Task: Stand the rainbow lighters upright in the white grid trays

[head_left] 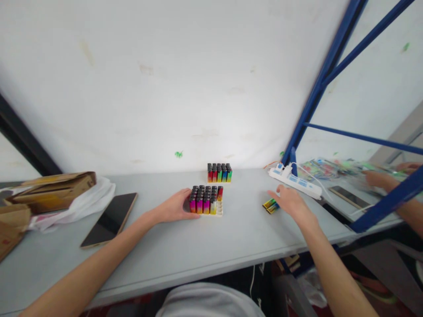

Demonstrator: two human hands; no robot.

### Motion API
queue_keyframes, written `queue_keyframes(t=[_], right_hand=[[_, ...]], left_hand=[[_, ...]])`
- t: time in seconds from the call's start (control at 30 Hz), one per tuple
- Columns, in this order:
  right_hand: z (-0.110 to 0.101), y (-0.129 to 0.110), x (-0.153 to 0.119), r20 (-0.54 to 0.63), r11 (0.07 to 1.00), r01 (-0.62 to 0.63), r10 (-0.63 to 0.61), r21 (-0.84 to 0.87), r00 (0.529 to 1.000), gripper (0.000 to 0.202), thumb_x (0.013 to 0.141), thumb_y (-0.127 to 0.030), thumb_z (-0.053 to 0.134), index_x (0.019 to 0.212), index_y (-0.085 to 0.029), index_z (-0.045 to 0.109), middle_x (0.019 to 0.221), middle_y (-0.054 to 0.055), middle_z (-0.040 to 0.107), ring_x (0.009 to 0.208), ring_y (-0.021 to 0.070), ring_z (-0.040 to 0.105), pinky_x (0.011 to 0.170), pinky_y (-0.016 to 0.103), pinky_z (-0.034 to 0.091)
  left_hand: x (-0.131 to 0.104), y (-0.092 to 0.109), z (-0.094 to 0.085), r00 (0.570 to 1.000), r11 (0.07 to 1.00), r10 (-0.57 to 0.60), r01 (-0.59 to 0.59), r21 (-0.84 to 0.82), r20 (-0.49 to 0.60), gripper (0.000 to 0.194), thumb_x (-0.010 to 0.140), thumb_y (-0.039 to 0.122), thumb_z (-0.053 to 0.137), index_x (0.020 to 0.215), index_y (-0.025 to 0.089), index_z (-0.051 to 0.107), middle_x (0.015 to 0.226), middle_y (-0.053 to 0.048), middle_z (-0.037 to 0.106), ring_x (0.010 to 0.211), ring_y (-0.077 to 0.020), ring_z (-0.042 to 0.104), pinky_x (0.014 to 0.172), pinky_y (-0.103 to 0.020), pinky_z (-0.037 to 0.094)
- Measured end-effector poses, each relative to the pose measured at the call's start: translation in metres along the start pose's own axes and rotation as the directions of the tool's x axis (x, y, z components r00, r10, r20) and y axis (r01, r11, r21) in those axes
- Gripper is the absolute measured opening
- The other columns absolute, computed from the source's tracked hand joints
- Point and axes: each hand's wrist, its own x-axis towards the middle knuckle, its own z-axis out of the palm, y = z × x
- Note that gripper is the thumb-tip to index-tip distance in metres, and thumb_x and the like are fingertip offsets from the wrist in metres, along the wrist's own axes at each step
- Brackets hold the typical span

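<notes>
My left hand [176, 206] grips the left end of a white lighter tray [219, 210], its thumb along the front edge and its other fingers partly hidden behind. Rows of upright lighters [203, 204] with black tops, in purple, yellow and red, fill most of this tray. Bare slots show in its right-hand column. Farther right, my right hand [289, 201] is over a few loose lighters [271, 206] lying on the table. Its fingers are apart, the forefinger stretched out; whether they touch the lighters I cannot tell.
A second block of upright lighters [220, 173] stands near the wall. At left are a phone [110, 220], a white plastic bag [89, 200] and cardboard boxes [56, 191]. A power strip [295, 182] lies by the blue frame [306, 112], beyond which another person's arm [385, 182] shows.
</notes>
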Motion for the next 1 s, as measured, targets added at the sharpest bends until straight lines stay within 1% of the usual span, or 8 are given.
queue_keyframes(t=[0.07,0.13,0.33,0.43,0.6,0.73,0.87,1.0], right_hand=[[0.007,0.003,-0.005,0.072,1.0,-0.02,0.021,-0.022,0.997,0.05,0.096,-0.057,0.052,0.106,-0.01,0.067,0.09,0.022,0.072,0.088,0.0333,0.071,0.074,0.036,0.047],[0.014,-0.003,-0.005,0.103,1.0,0.011,-0.011,0.005,0.995,0.05,0.096,-0.057,0.053,0.106,-0.01,0.067,0.093,0.022,0.073,0.089,0.032,0.071,0.074,0.034,0.047],[0.018,-0.045,0.011,0.104,0.976,0.19,-0.2,0.104,0.974,0.022,0.094,-0.026,0.058,0.108,-0.012,0.068,0.101,0.019,0.074,0.095,0.0266,0.07,0.079,0.03,0.046],[0.018,-0.062,0.016,0.078,0.946,0.267,-0.284,0.183,0.956,0.027,0.087,-0.019,0.064,0.113,-0.014,0.068,0.107,0.017,0.074,0.1,0.0263,0.069,0.083,0.029,0.047],[0.021,-0.071,0.019,0.016,0.909,0.248,-0.268,0.334,0.963,0.042,0.086,-0.029,0.071,0.125,-0.015,0.065,0.107,0.014,0.076,0.102,0.0285,0.07,0.089,0.034,0.048],[0.019,-0.064,0.016,-0.031,0.828,0.291,-0.315,0.479,0.949,0.026,0.09,-0.036,0.064,0.108,-0.018,0.072,0.104,0.01,0.078,0.095,0.028,0.072,0.084,0.035,0.05],[0.007,-0.061,0.013,-0.085,0.798,0.316,-0.319,0.513,0.944,0.03,0.093,-0.042,0.055,0.098,-0.019,0.074,0.1,0.011,0.078,0.091,0.0272,0.072,0.082,0.034,0.05],[-0.008,-0.07,0.011,-0.077,0.69,0.236,-0.254,0.684,0.964,0.039,0.096,-0.05,0.047,0.104,-0.019,0.068,0.081,0.004,0.074,0.057,0.0158,0.064,0.065,0.029,0.049]], left_hand=[[0.0,-0.001,0.001,1.0,1.0,0.003,-0.003,-0.005,-0.003,0.066,0.073,0.058,0.078,0.123,0.02,0.058,0.122,-0.01,0.064,0.112,-0.033,0.06,0.1,-0.045,0.048],[0.0,-0.001,0.001,1.0,1.0,0.007,-0.007,-0.012,-0.005,0.066,0.073,0.058,0.078,0.123,0.02,0.058,0.121,-0.01,0.064,0.112,-0.0329,0.06,0.1,-0.045,0.048],[0.0,0.004,0.0,1.0,0.999,-0.021,0.02,-0.036,-0.02,0.065,0.07,0.056,0.08,0.121,0.02,0.061,0.121,-0.01,0.065,0.109,-0.0329,0.061,0.098,-0.045,0.049],[-0.001,0.004,-0.001,0.999,0.999,-0.024,0.023,-0.039,-0.022,0.066,0.07,0.056,0.08,0.122,0.02,0.061,0.12,-0.01,0.065,0.109,-0.0331,0.062,0.098,-0.045,0.048],[-0.001,0.003,0.0,1.0,0.999,-0.002,0.002,-0.039,-0.015,0.068,0.072,0.058,0.079,0.124,0.02,0.06,0.121,-0.011,0.065,0.111,-0.0332,0.061,0.099,-0.044,0.048],[-0.001,0.003,0.0,1.0,0.999,0.004,-0.004,-0.035,-0.013,0.065,0.073,0.058,0.078,0.123,0.02,0.06,0.121,-0.011,0.065,0.11,-0.0329,0.06,0.1,-0.044,0.047],[-0.001,0.0,0.001,1.0,0.999,0.003,-0.004,-0.043,-0.016,0.066,0.072,0.06,0.078,0.123,0.021,0.06,0.119,-0.01,0.065,0.111,-0.0331,0.06,0.1,-0.044,0.047],[0.0,-0.003,0.003,0.999,0.999,-0.016,0.014,-0.04,-0.032,0.069,0.068,0.063,0.079,0.119,0.021,0.061,0.117,-0.01,0.065,0.11,-0.0336,0.06,0.098,-0.045,0.048]])
